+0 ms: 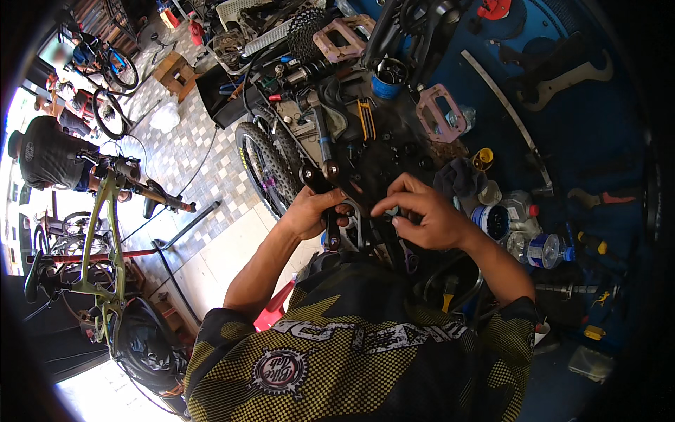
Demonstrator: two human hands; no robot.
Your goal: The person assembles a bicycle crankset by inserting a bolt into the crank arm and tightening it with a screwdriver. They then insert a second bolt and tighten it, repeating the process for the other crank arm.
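My left hand (314,212) is closed around a black bicycle linkage part (332,232) with round bolt eyes at its ends, held in front of my chest. Just right of it hovers my right hand (427,213), its index finger stretched toward the part and the thumb bent below, with a gap between them. I make out nothing held in that hand. Beyond the part, a hammer-like tool (321,126) with a blue-grey shaft lies on the cluttered bench, near a yellow-edged hex key set (366,119).
Pink pedals (443,112), a cassette (307,34) and a blue cup (389,79) crowd the bench. Plastic bottles (545,250) stand right, beside a dark cloth (460,177). A bike tire (264,172) is left of the bench; an olive bike frame (104,239) and people stand farther left.
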